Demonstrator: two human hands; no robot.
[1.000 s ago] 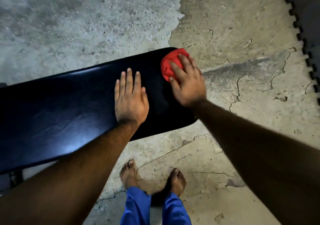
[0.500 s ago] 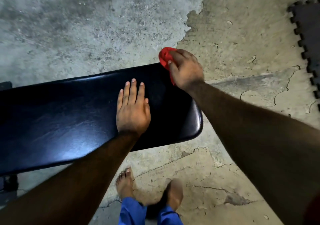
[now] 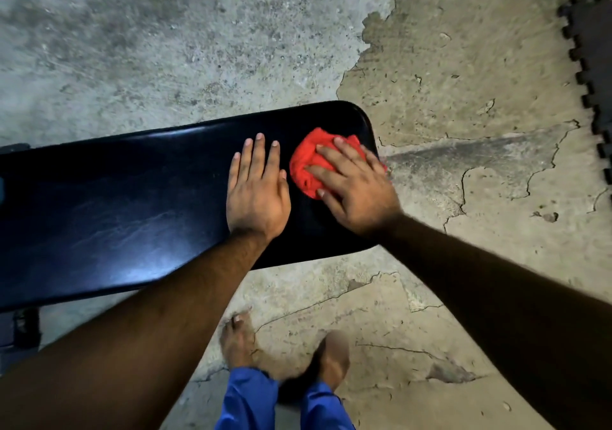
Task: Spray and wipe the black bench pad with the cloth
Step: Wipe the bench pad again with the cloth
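The black bench pad runs from the left edge to its rounded end near the middle of the view. A crumpled red cloth lies on the pad close to that end. My right hand presses flat on the cloth, fingers spread over it and pointing left. My left hand rests palm down on the bare pad just left of the cloth, fingers straight, holding nothing. No spray bottle is in view.
Cracked, patchy concrete floor surrounds the bench. A dark interlocking foam mat lies at the right edge. My bare feet and blue trouser legs stand just below the pad. A dark bench frame part shows lower left.
My right hand has brought the red cloth back from the pad's far edge onto its top, nearer to my left hand. My left hand has stayed flat on the pad.
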